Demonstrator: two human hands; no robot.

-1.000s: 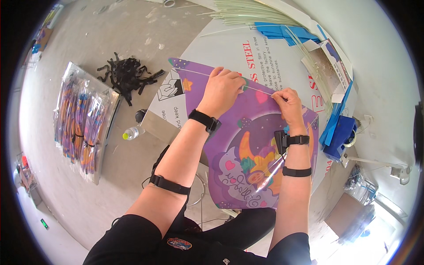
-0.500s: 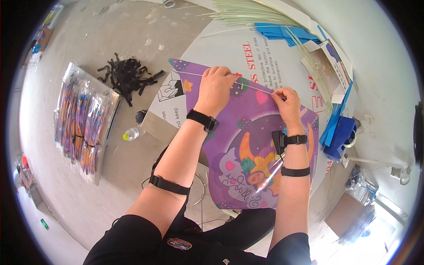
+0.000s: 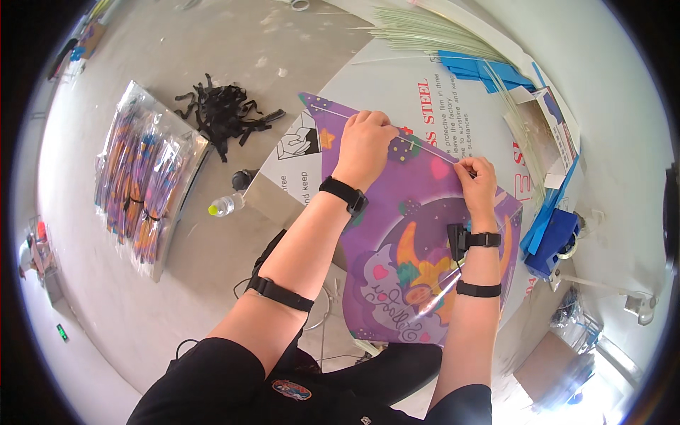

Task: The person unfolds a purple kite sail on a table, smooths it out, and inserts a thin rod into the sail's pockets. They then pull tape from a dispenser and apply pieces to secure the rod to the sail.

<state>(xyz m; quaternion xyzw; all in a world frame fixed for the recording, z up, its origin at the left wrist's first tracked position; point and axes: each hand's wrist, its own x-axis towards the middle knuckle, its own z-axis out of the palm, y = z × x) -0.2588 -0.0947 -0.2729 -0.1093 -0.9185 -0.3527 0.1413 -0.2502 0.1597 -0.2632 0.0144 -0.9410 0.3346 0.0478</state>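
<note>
A large purple sheet (image 3: 382, 205), printed with moons, stars and hearts, lies over the table and reaches to my lap. Along its far edge runs a thin pale rod (image 3: 433, 151). My left hand (image 3: 366, 147) is closed at that edge, left of the middle, its fingertips hidden against rod and sheet. Farther right, my right hand (image 3: 478, 183) pinches the rod between thumb and forefinger. The sheet's far left corner lies flat past my left hand.
Thin pale rods (image 3: 432, 32) are piled at the far side, beside blue strips (image 3: 485, 71) and an open carton (image 3: 542, 127). A blue tape dispenser (image 3: 549, 248) sits right. Black straps (image 3: 227, 113), a bottle (image 3: 227, 206) and bagged printed bundles (image 3: 142, 184) are left.
The whole scene has shifted slightly right in view. Both hands keep their places along the sheet's far edge, with little other movement.
</note>
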